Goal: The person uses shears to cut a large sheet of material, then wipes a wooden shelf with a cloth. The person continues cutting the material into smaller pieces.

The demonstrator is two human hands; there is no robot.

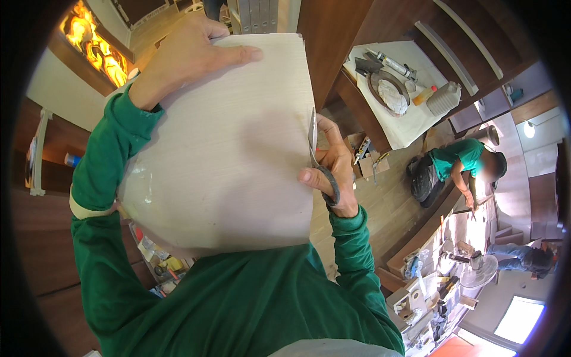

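A large pale sheet (238, 119) with a faint grain spreads in front of my chest, its top edge tilted slightly. My left hand (193, 56) grips it at the upper left, thumb lying across the front face and the other fingers mostly hidden behind. At the right edge, my right hand (338, 156) is closed around the dark handles of a pair of scissors (313, 140). The metal blades point up along the sheet's edge; whether they bite into it I cannot tell. A smooth, glossy patch shows at the sheet's lower left.
To the right, a covered worktop (410, 128) carries a caulking gun (392, 64), a white jug (444, 99) and a crumpled cloth (392, 97). A co-worker in green (455, 159) kneels beyond. A fan (479, 271) stands among cluttered tools at the lower right.
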